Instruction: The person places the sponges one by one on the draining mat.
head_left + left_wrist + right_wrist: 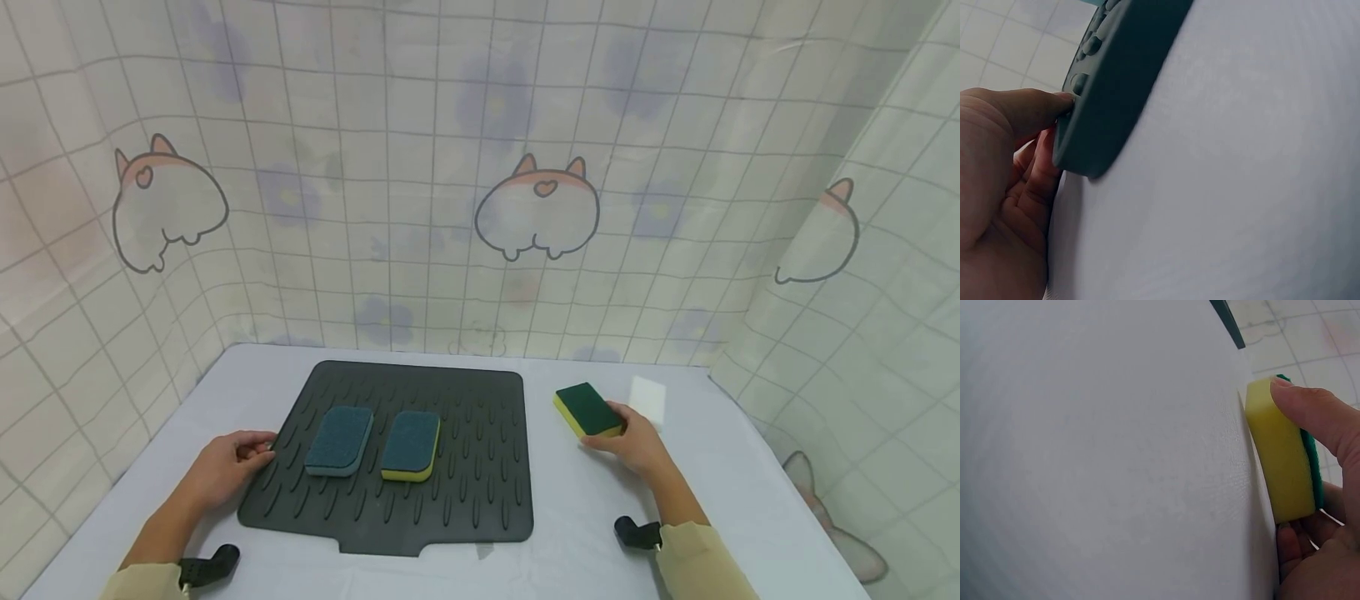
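A dark grey ridged silicone mat [480, 467] lies on the white table. My left hand [228, 468] pinches its left edge, the thumb on the rim of the mat [1116, 94] and the other fingers curled beside and partly behind it. On the mat lie a blue sponge [339, 442] and, to its right, a yellow sponge with a dark blue-green top [411, 442]. Right of the mat, my right hand [633, 437] grips a yellow and green scouring sponge [588, 410] by its near end, green side up. In the right wrist view the sponge [1282, 456] sits close over the tablecloth.
A white flat block [648, 400] lies behind my right hand, partly covered by it. White table cloth [570, 533] surrounds the mat. A gridded curtain [420, 208] with cartoon animals encloses the back and sides. A black strap device [210, 567] sits on each wrist.
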`<state>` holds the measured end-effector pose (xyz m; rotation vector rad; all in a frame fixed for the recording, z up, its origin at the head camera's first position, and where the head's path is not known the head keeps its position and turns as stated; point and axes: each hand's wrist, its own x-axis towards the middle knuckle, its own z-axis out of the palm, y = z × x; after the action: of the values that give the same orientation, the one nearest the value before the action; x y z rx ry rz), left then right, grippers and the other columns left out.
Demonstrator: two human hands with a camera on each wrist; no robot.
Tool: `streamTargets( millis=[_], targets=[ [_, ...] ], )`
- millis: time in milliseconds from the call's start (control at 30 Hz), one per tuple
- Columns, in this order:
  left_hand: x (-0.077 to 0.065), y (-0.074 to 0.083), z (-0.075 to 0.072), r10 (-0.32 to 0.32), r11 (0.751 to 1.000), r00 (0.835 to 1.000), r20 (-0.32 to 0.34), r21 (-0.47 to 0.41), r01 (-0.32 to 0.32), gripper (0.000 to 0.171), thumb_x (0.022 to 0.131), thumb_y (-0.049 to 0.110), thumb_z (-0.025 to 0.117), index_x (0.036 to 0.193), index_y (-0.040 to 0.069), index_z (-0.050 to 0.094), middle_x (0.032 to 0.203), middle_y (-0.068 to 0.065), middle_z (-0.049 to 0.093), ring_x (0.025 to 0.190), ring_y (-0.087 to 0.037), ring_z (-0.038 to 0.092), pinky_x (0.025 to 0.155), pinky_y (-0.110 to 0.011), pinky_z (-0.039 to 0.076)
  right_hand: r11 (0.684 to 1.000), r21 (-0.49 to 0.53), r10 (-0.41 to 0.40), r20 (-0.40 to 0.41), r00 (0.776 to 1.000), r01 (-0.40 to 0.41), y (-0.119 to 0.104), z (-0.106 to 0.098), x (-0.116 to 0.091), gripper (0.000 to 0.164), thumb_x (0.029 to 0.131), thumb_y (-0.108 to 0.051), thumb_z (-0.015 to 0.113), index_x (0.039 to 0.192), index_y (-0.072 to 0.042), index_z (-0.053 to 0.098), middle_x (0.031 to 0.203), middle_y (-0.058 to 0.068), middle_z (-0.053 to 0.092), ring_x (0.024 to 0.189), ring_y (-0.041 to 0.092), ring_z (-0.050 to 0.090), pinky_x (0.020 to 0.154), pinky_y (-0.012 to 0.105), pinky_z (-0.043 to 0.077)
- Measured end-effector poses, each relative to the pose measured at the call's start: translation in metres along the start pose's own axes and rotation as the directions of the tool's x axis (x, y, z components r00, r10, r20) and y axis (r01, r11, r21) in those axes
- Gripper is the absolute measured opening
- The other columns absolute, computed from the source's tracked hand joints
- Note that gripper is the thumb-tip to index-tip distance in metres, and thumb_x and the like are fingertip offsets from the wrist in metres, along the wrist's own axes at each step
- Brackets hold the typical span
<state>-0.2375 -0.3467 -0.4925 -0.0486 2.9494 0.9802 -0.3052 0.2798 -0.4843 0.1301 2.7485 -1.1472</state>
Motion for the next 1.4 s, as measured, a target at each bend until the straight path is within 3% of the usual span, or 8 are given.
streamTargets(
  millis=[833, 1400],
  targets=[
    [0.0, 0.0, 0.001, 0.017, 1.0, 1.0, -0.014, -0.001, -0.017, 0.039, 0.097, 0.015, 0.068, 0.129, -0.007, 0.064, 0.1, -0.008, 0.067, 0.087, -0.017, 0.058, 0.069, -0.028, 0.047, 0.999, 0.023, 0.036, -0.029, 0.999, -0.035, -0.003, 0.006, -0.007, 0.104, 0.08, -0.048, 0.086, 0.158, -0.004, 0.033, 0.158, 0.028, 0.039, 0.139, 0.045, 0.045, 0.113, 0.061, 0.038],
    [0.0, -0.002, 0.002, 0.005, 1.0, 1.0, -0.008, -0.005, -0.005, 0.041, 0.098, 0.017, 0.068, 0.131, -0.006, 0.063, 0.101, -0.008, 0.067, 0.088, -0.017, 0.058, 0.07, -0.028, 0.047, 1.0, 0.017, 0.017, -0.073, 0.997, -0.015, -0.008, 0.006, -0.019, 0.103, 0.079, -0.046, 0.088, 0.156, -0.002, 0.037, 0.155, 0.03, 0.042, 0.136, 0.047, 0.047, 0.111, 0.061, 0.041]
  ],
)
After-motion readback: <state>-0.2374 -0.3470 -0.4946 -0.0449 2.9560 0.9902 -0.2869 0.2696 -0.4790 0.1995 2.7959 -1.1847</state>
